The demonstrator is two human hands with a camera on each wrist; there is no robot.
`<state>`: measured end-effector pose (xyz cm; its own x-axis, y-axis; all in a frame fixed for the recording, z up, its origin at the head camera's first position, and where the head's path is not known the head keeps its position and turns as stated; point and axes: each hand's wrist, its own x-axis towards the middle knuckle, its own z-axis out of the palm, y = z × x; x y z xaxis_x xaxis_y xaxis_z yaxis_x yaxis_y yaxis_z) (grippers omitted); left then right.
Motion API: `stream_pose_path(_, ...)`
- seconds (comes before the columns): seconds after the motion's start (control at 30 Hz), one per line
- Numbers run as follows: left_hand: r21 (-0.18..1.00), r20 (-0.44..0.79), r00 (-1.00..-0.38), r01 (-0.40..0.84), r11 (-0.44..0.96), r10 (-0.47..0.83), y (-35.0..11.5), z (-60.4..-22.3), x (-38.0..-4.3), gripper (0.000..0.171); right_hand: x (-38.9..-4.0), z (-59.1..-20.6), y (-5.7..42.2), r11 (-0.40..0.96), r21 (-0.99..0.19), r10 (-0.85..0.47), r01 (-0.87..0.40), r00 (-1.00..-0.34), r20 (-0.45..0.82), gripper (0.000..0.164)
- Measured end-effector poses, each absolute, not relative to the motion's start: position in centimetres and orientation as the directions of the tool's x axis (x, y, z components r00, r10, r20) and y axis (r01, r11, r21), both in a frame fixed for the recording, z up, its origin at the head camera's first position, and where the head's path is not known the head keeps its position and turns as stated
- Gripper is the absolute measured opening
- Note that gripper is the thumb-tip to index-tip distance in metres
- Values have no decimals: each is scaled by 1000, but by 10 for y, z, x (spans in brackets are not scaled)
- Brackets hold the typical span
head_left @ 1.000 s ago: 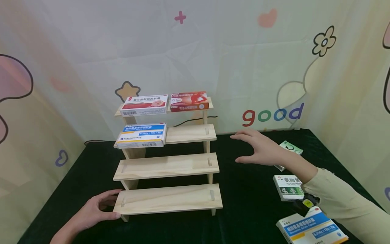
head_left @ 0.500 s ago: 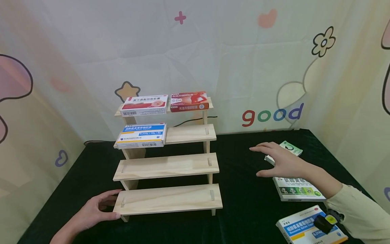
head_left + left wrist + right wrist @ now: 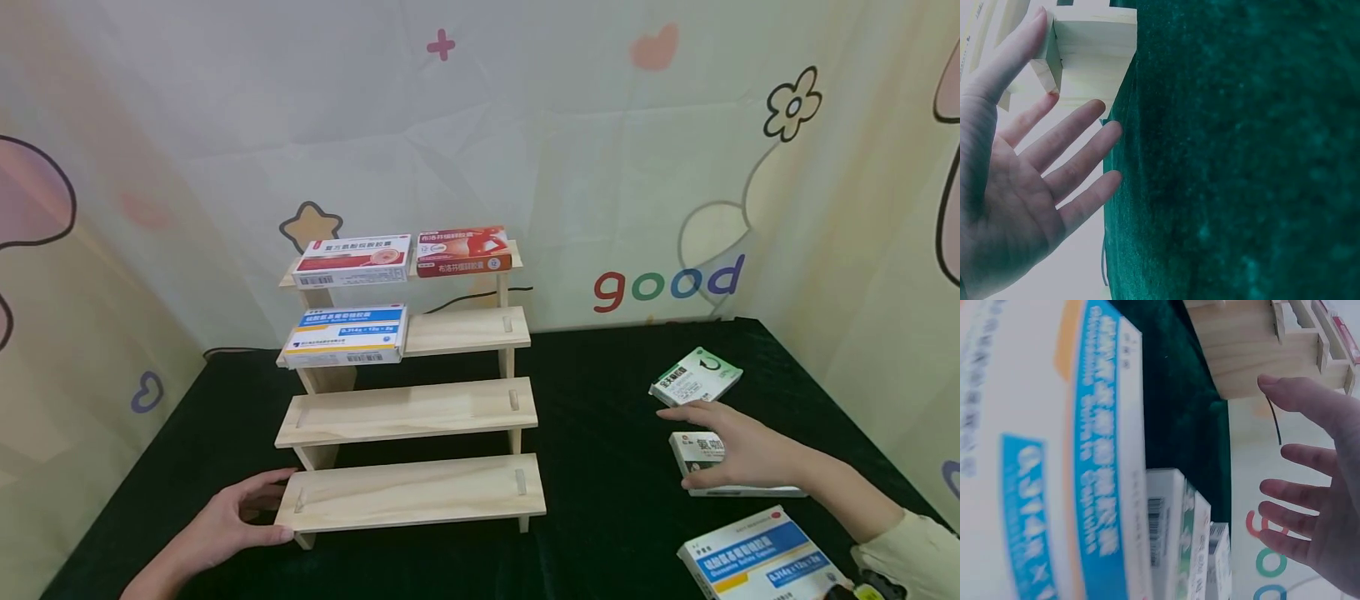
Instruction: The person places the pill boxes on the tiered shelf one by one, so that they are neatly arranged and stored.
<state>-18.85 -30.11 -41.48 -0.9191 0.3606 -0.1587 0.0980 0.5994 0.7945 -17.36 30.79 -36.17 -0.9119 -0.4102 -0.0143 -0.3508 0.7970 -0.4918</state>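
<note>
Carton of flat white-and-green cardboard point(image 3: 696, 446) lies crosswise beneath my right hand point(image 3: 746, 448), fingers point(image 3: 686, 412) wide, empty; my left hand point(image 3: 222, 521) holds the stepped pale-wood stand point(image 3: 412, 493).

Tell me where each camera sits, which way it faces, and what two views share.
Head: worn on the head, facing forward and down at the four-tier wooden shelf and cartoon-print curtain; left hand, right hand and cream right sleeve show.
Left wrist: worn there, facing the shelf's end and dark green cloth; palm side of that hand shows.
Right wrist: worn there, turned sideways, facing the blue-striped capsule box and shelf's side; that hand shows.
Head and right wrist share that box, the shelf and the curtain's lettering.
</note>
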Motion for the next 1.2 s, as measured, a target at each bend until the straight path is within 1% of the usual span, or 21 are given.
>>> stream_pose_path(0.1,799,-155,-919,100,593,364,-302,-415,-188,67,-170,-364,314,811,-499,-386,-306,-920,-63,75)
stream_pose_path(0.37,798,-146,-917,112,592,371,-302,-415,-189,67,-159,-372,329,807,-528,-375,-265,-921,-110,73)
stream_pose_path(0.53,798,-147,-917,111,593,370,-302,-415,-189,66,-151,-384,340,780,-565,-397,-269,-911,-114,72)
stream_pose_path(0.63,797,-147,-916,114,594,373,-302,-415,-189,66,-146,-391,346,776,-567,-407,-276,-906,-117,71)
stream_pose_path(1.03,791,-162,-915,104,602,371,-304,-417,-191,67,-132,-398,364,818,-522,-362,-243,-922,-139,64)
stream_pose_path(1.2,788,-165,-916,100,607,365,-303,-417,-191,67,-130,-399,367,831,-506,-348,-232,-926,-148,66)
